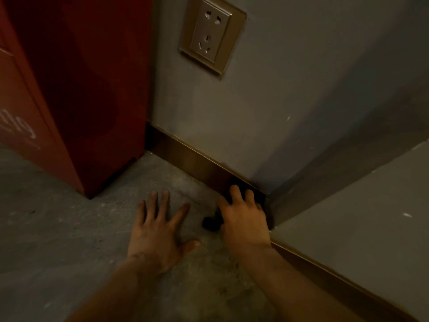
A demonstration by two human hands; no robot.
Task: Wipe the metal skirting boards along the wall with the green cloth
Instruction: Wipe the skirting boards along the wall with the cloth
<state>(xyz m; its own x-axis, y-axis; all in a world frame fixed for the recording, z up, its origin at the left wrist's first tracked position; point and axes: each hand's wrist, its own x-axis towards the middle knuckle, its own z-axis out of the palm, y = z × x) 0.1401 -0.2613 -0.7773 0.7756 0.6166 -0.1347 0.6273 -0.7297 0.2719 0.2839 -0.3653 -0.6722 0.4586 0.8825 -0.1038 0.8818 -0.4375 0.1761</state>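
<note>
Skirting board [197, 159]: brassy metal strip at the foot of the grey wall [267, 101]; long axis runs from upper left, by the red cabinet, down to the right to a wall corner. A second run [336, 273] carries on from that corner toward the lower right edge.
Cloth [211, 223]: dark bunched wad, colour unreadable in the dim light; lies on the floor at the corner end of the skirting board, mostly under the right hand. One lump sticks out left of the palm, another dark bit shows past the fingertips against the metal strip.
Right hand [243, 217]: palm down on the cloth, fingers [234, 194] curled over it and pressing it to the base of the skirting board, fingertips aimed up-left along the strip.
Left hand [160, 231]: flat on the floor, fingers spread and straight, holding nothing; near the cloth but apart from it.
Floor [69, 228]: grey speckled concrete.
Red cabinet [76, 89]: stands on the floor at left, its corner close to the far end of the skirting board; white lettering on its side, unreadable.
Socket [212, 34]: metal-framed wall plate above the skirting board.
</note>
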